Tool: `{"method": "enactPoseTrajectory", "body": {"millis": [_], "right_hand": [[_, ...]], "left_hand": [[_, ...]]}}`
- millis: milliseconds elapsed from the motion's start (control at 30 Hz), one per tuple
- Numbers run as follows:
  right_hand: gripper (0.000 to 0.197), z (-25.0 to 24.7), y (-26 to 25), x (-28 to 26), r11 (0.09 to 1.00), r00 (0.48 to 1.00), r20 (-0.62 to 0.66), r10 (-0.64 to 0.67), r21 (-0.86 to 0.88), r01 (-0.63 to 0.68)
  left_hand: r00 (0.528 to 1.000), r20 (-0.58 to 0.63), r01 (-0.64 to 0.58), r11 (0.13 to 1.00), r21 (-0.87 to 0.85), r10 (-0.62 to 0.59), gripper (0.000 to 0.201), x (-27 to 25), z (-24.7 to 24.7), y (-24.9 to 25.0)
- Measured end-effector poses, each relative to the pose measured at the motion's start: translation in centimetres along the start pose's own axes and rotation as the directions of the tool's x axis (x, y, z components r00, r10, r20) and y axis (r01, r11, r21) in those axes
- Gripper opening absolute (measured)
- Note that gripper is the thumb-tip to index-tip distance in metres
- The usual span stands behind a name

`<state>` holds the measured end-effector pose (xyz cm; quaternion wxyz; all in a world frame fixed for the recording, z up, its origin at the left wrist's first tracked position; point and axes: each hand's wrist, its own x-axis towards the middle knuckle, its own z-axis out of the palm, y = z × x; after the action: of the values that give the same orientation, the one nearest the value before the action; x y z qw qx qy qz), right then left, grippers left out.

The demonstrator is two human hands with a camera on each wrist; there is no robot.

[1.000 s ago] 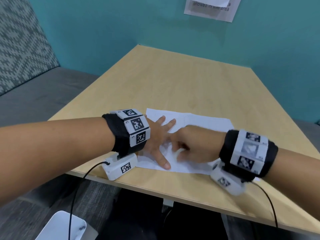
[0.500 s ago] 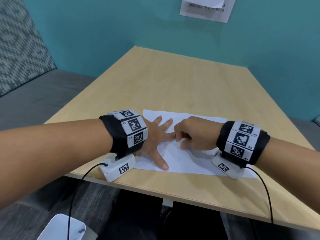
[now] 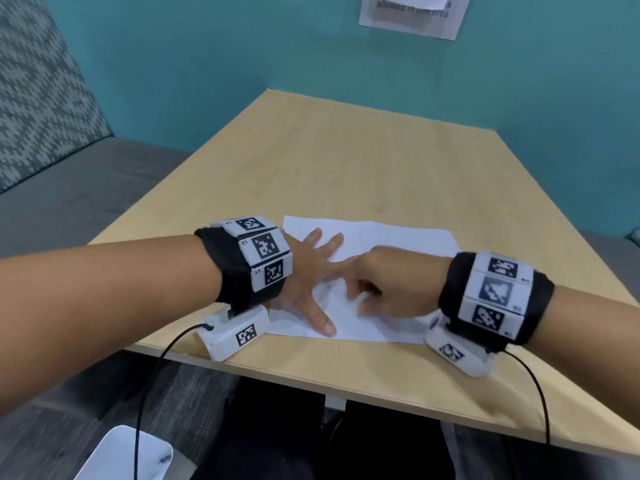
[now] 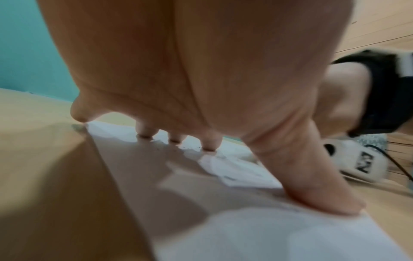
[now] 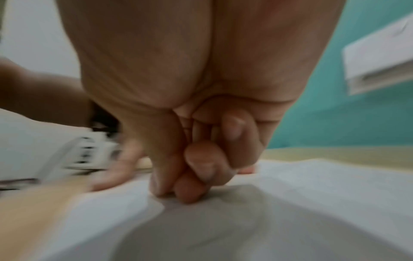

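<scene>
A white sheet of paper (image 3: 398,237) lies on the wooden table (image 3: 346,168) near its front edge. My left hand (image 3: 304,275) lies flat on the sheet's left part with its fingers spread, and the fingertips and thumb press on the paper (image 4: 268,238). My right hand (image 3: 391,282) sits just right of it, fingers curled, in the gap between the left thumb and index finger. In the right wrist view its thumb and index tip (image 5: 187,192) are pressed together on the paper (image 5: 335,185). Nothing shows between them.
A grey bench seat (image 3: 86,188) with a patterned cushion (image 3: 38,98) runs along the left. A teal wall behind carries a printed notice (image 3: 412,12). Black cables hang from both wrist cameras over the table's front edge. A white object (image 3: 121,459) lies on the floor below.
My right hand rose to the tip of the left index finger, then slid back down toward the left thumb. The left hand stayed flat on the sheet.
</scene>
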<state>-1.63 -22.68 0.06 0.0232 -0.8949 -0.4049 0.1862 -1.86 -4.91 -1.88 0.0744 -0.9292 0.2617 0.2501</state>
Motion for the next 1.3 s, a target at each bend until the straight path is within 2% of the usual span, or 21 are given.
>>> {"method": "enactPoseTrajectory", "body": {"millis": [67,100,167,233,367,433,500,633,800,933,1100,1233,1300], "right_hand": [[0.006,-0.7,0.9,0.2,0.998,0.996,-0.057,0.068,-0.003,-0.068],[0.011,-0.7,0.8,0.2,0.998,0.997,-0.060,0.057,-0.011,-0.058],[0.019,-0.1,-0.2,-0.2,1.000,1.000,0.001,-0.004,-0.013,0.004],[0.013,0.2,-0.6,-0.6,1.000,0.999,0.048,-0.021,0.005,0.021],[0.016,-0.9,1.0,-0.1,0.996,0.995,-0.040,0.086,0.028,-0.085],[0.018,-0.5,0.0,-0.4,0.999,0.999,0.002,0.033,0.010,-0.033],[0.008,0.2,-0.7,-0.9,0.999,0.998,0.048,-0.028,0.023,0.027],[0.015,-0.9,1.1,-0.3,0.995,0.995,-0.033,0.095,0.041,-0.094],[0.012,0.3,-0.8,-0.9,0.999,0.999,0.042,-0.026,0.043,0.024],[0.011,-1.0,1.3,-0.2,0.994,0.993,-0.039,0.107,0.013,-0.107],[0.011,0.3,-1.2,-0.6,0.997,0.998,0.048,-0.045,0.069,0.042],[0.009,-1.0,1.3,0.2,0.993,0.992,-0.052,0.118,0.013,-0.118],[0.006,-0.6,0.3,0.1,0.998,0.997,-0.032,0.068,0.009,-0.068]], "left_hand": [[1.000,0.002,0.013,1.000,0.010,-0.013,0.113,-0.1,0.0,0.1],[1.000,0.003,0.015,1.000,0.015,-0.015,0.113,-0.2,-0.1,0.1],[1.000,0.006,0.011,1.000,0.012,-0.011,0.113,-0.2,-0.3,0.2],[1.000,0.018,0.016,1.000,0.004,-0.016,0.114,0.0,-0.3,0.1],[0.999,0.022,0.033,0.999,0.016,-0.033,0.118,0.3,0.0,-0.2],[1.000,0.017,0.021,1.000,0.002,-0.021,0.116,0.2,0.0,-0.3],[1.000,0.021,0.016,1.000,-0.001,-0.016,0.114,0.2,0.0,-0.2],[0.999,0.034,0.030,1.000,-0.005,-0.030,0.118,0.2,0.0,-0.3],[1.000,0.025,0.015,1.000,0.002,-0.015,0.118,0.4,0.2,-0.4],[0.999,0.025,0.033,0.999,0.013,-0.033,0.118,0.3,0.2,-0.3],[1.000,0.024,0.010,1.000,-0.003,-0.010,0.115,0.3,0.2,-0.4],[0.999,0.032,0.028,1.000,0.004,-0.029,0.119,0.1,0.0,-0.3],[0.999,0.031,0.017,1.000,-0.008,-0.017,0.117,0.0,0.0,-0.4]]}}
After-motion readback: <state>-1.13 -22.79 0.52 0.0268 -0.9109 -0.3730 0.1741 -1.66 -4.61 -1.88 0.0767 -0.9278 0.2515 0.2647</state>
